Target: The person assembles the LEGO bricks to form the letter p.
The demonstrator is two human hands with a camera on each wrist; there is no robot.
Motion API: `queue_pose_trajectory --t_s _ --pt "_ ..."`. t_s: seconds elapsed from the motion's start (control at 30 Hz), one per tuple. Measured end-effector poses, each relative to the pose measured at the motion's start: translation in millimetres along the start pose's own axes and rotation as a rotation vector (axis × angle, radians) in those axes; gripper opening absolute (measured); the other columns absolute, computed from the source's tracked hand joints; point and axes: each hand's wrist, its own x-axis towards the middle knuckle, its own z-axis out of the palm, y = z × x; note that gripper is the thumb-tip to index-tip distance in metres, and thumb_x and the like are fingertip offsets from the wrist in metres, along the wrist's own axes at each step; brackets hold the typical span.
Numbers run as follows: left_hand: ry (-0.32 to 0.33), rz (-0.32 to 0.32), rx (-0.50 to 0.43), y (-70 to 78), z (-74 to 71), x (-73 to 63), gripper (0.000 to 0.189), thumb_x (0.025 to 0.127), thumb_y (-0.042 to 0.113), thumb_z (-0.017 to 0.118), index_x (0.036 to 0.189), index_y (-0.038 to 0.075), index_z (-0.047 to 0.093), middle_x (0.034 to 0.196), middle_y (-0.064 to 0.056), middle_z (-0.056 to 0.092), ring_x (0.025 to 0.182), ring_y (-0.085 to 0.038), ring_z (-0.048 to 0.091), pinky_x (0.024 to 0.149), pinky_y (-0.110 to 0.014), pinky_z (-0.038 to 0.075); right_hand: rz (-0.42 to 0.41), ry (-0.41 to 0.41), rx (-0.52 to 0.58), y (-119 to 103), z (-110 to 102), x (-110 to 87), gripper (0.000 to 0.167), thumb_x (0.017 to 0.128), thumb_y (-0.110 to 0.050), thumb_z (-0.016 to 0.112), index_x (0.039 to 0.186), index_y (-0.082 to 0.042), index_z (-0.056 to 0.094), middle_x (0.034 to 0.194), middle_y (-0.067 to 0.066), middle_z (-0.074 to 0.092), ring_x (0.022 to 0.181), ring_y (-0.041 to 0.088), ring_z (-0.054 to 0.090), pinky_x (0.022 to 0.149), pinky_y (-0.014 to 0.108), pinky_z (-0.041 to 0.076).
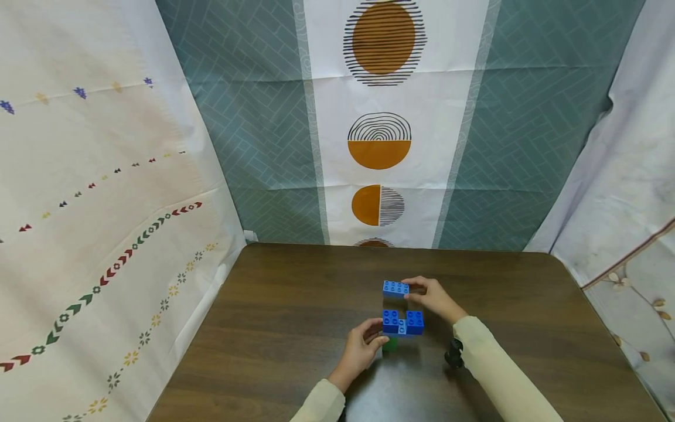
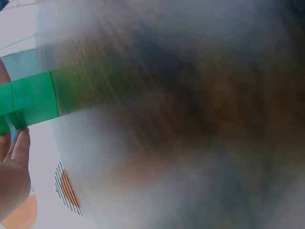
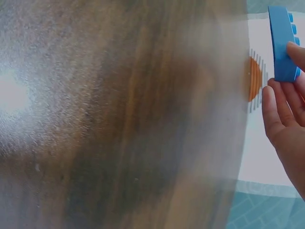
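My right hand (image 1: 433, 300) pinches a light blue toy building brick (image 1: 394, 288) by its right end, studs up, above the far side of the stack. In the right wrist view, the thumb lies on the side of this brick (image 3: 282, 45) and fingers are beneath it. A stack of bricks stands on the table, with two dark blue bricks (image 1: 415, 322) side by side on top. Between them shows a lighter blue piece (image 1: 402, 327); green bricks (image 2: 34, 98) form the base. My left hand (image 1: 360, 353) holds the stack at its left side, thumb toward the front.
The brown wooden table (image 1: 295, 299) reflects light near its front. Patterned cloth hangs behind it (image 1: 263, 117) and on the left (image 1: 105, 176) and right (image 1: 622, 223). A black wrist device (image 1: 454, 353) sits at the right cuff.
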Motion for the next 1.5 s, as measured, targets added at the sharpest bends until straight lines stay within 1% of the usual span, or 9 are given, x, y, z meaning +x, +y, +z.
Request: queue_pose_trajectory --t_s 0.27,0.43,0.6,0.83,0.93,0.97,1.1,1.2,1.5 --pt "0.004 -0.006 0.021 -1.4 1.4 0.6 0.031 0.087 -0.008 0.064 0.117 -0.008 0.059 0.116 -0.025 0.062 0.11 -0.04 0.059 0.092 -0.041 0.051 -0.074 -0.023 -0.009 -13 -6 -5.5 0.038 0.09 -0.014 0.069 0.124 0.0 0.061 0.119 0.017 0.062 0.105 0.034 0.061 0.088 0.046 0.054" --pt "0.004 -0.004 0.027 0.2 0.6 -0.3 0.031 0.088 -0.002 0.066 0.118 -0.004 0.061 0.117 -0.019 0.064 0.11 -0.032 0.061 0.092 -0.035 0.052 -0.111 -0.03 -0.034 -18 -10 -10.1 0.038 0.091 -0.016 0.068 0.125 -0.001 0.061 0.119 0.016 0.061 0.105 0.032 0.061 0.089 0.048 0.053" --pt "-0.001 -0.005 0.01 1.6 -0.3 -1.5 0.031 0.088 0.002 0.067 0.119 -0.001 0.062 0.117 -0.016 0.065 0.11 -0.029 0.062 0.092 -0.031 0.052 -0.104 -0.025 -0.04 -25 -13 -15.5 0.036 0.091 -0.015 0.068 0.125 -0.004 0.062 0.119 0.013 0.062 0.104 0.03 0.061 0.089 0.047 0.053" --pt "0.001 0.006 0.015 -1.0 -0.6 -0.8 0.031 0.088 0.003 0.067 0.119 -0.001 0.062 0.116 -0.016 0.065 0.109 -0.029 0.062 0.091 -0.033 0.052 -0.101 -0.053 -0.027 -66 -20 -28.2 0.036 0.091 -0.007 0.065 0.125 0.003 0.059 0.121 0.021 0.059 0.106 0.037 0.06 0.09 0.051 0.052" --pt "-0.002 -0.024 0.015 0.0 -0.6 -1.2 0.031 0.089 0.004 0.067 0.119 0.0 0.062 0.117 -0.015 0.065 0.11 -0.028 0.062 0.092 -0.031 0.052 -0.115 -0.066 -0.034 -80 -23 -33.2 0.036 0.091 -0.007 0.066 0.124 0.004 0.059 0.119 0.02 0.06 0.105 0.035 0.06 0.089 0.041 0.054" --pt "-0.003 -0.032 0.013 -0.1 -0.6 -1.0 0.031 0.089 0.004 0.067 0.119 0.0 0.062 0.118 -0.015 0.065 0.11 -0.028 0.062 0.092 -0.03 0.052 -0.121 -0.068 -0.033 -82 -23 -34.0 0.035 0.091 -0.007 0.066 0.124 0.004 0.059 0.119 0.02 0.06 0.104 0.035 0.06 0.088 0.038 0.054" --pt "-0.002 -0.048 0.007 -0.4 0.3 -0.5 0.031 0.089 0.005 0.067 0.119 0.001 0.062 0.118 -0.014 0.065 0.111 -0.027 0.062 0.092 -0.029 0.052 -0.158 -0.059 -0.044 -66 -21 -31.6 0.035 0.09 -0.01 0.067 0.124 -0.002 0.061 0.118 0.014 0.062 0.103 0.03 0.06 0.085 0.025 0.053" --pt "0.002 -0.042 0.009 -0.9 0.7 -0.1 0.031 0.088 0.004 0.067 0.119 0.001 0.062 0.117 -0.014 0.065 0.11 -0.027 0.062 0.092 -0.03 0.052 -0.18 -0.052 -0.057 -55 -20 -30.2 0.035 0.09 -0.011 0.068 0.124 -0.005 0.062 0.118 0.011 0.062 0.103 0.027 0.061 0.084 0.025 0.053" --pt "0.01 -0.038 0.013 -1.2 1.0 0.6 0.031 0.088 0.004 0.068 0.119 0.0 0.062 0.117 -0.015 0.065 0.11 -0.026 0.062 0.091 -0.029 0.052 -0.193 -0.081 -0.064 -68 -22 -42.0 0.036 0.09 -0.01 0.068 0.125 -0.004 0.061 0.118 0.013 0.062 0.103 0.028 0.06 0.083 0.028 0.054"
